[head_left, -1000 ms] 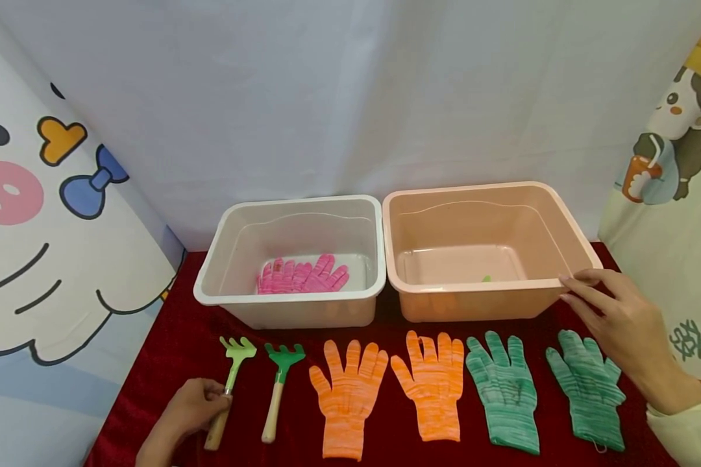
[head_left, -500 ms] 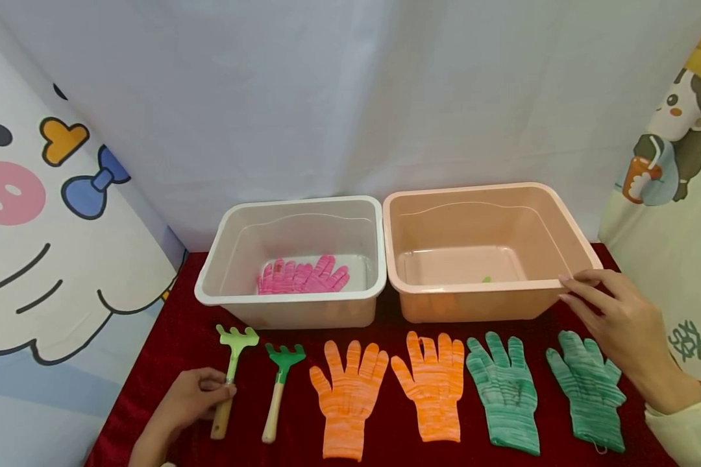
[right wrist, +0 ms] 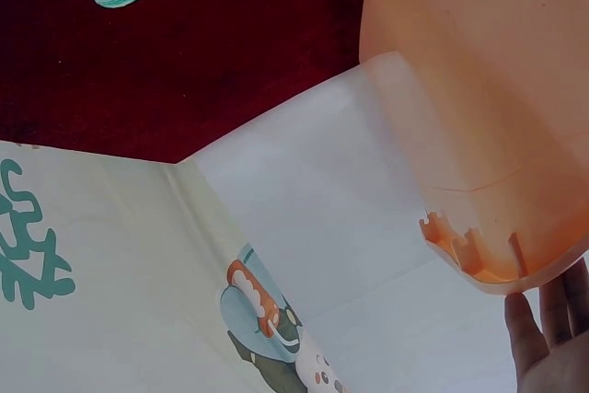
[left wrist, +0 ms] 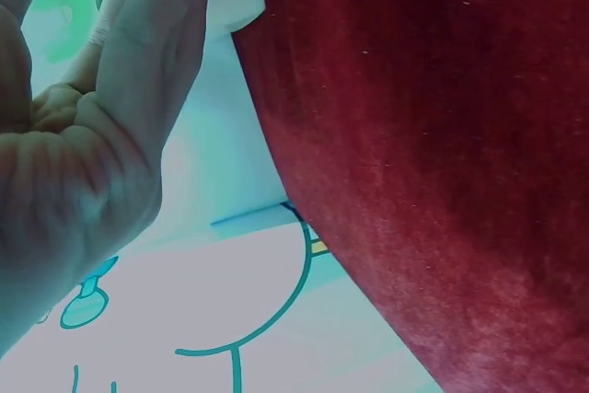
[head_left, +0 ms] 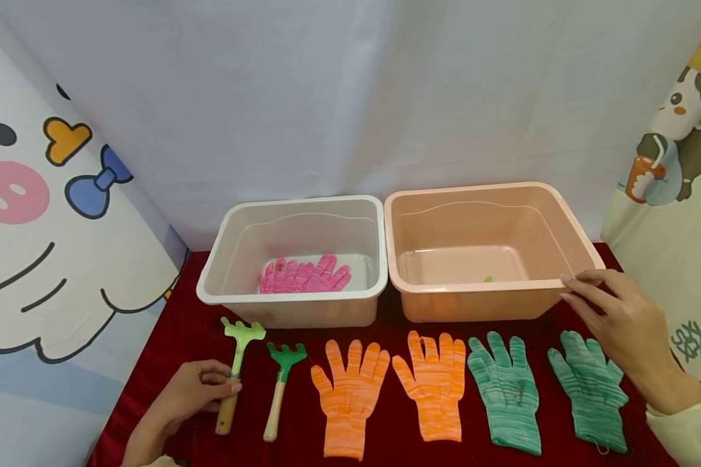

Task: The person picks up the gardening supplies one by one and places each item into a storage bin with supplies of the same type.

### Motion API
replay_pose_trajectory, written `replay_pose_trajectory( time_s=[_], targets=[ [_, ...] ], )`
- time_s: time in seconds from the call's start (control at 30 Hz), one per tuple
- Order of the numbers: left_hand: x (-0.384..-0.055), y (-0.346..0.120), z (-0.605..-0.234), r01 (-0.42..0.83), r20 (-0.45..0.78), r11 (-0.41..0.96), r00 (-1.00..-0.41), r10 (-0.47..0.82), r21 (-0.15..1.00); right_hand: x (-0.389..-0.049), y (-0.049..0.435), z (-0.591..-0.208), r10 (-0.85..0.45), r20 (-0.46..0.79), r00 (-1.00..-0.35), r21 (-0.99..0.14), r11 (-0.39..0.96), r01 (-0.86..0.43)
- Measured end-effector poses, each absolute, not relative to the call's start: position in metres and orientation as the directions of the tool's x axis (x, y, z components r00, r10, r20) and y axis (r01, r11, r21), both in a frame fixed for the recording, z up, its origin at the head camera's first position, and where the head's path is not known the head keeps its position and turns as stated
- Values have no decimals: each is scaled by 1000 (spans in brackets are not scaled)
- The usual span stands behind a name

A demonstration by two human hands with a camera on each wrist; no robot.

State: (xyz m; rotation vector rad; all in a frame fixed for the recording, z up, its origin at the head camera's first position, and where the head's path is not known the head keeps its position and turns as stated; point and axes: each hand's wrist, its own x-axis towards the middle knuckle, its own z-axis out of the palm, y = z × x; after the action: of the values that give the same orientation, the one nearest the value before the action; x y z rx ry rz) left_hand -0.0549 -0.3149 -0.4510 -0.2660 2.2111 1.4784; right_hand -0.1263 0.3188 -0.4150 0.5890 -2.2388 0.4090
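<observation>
In the head view my left hand point(head_left: 195, 391) pinches the wooden handle of a light green hand rake point(head_left: 244, 334), tines toward the basins. To its right lies a dark green hand rake point(head_left: 287, 357) with a pale wooden handle. My right hand point(head_left: 631, 324) holds the front right corner of the peach basin point(head_left: 473, 305) at its rim; in the right wrist view the fingertips point(right wrist: 522, 324) meet that rim. Inside the peach basin a small green bit point(head_left: 488, 279) shows, the rest hidden by the front wall. Pink gloves point(head_left: 304, 277) lie in the white basin point(head_left: 292, 311).
Two orange gloves, left point(head_left: 349, 395) and right point(head_left: 435, 389), lie flat in front of the basins. Beside them are two green gloves, one point(head_left: 505, 392) left and one point(head_left: 590, 392) under the right forearm's side. Red cloth point(head_left: 169, 350) covers the table; white curtain point(head_left: 327, 97) hangs behind.
My left hand has moved the light green rake forward and slightly right, turning it a little. The right hand stays at the peach basin's rim.
</observation>
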Motion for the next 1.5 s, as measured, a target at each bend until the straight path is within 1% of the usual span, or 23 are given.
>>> replay_pose_trajectory(
  time_s=[0.2,0.5,0.7,1.0,1.27,1.5],
  targets=[
    [-58,-311,-443,-398,-470,375,-874,122,837,-127,319,-416,-286,747,-600,-108,839,-534],
    [-58,-300,-428,-377,-459,422,-882,109,825,-127,319,-416,-284,749,-598,-115,833,-541],
    [-57,-296,-419,-351,-441,406,-885,151,844,-127,318,-415,-275,753,-597,-113,841,-529],
    [-60,-291,-406,-303,-411,414,-890,200,858,-130,315,-416,-246,794,-556,-92,855,-510],
    [-65,-280,-394,-276,-394,425,-893,219,862,-131,312,-418,-198,812,-549,-119,865,-487],
    [-69,-273,-385,-255,-381,429,-894,236,866,-132,311,-420,-184,813,-552,-124,872,-473]
  ],
)
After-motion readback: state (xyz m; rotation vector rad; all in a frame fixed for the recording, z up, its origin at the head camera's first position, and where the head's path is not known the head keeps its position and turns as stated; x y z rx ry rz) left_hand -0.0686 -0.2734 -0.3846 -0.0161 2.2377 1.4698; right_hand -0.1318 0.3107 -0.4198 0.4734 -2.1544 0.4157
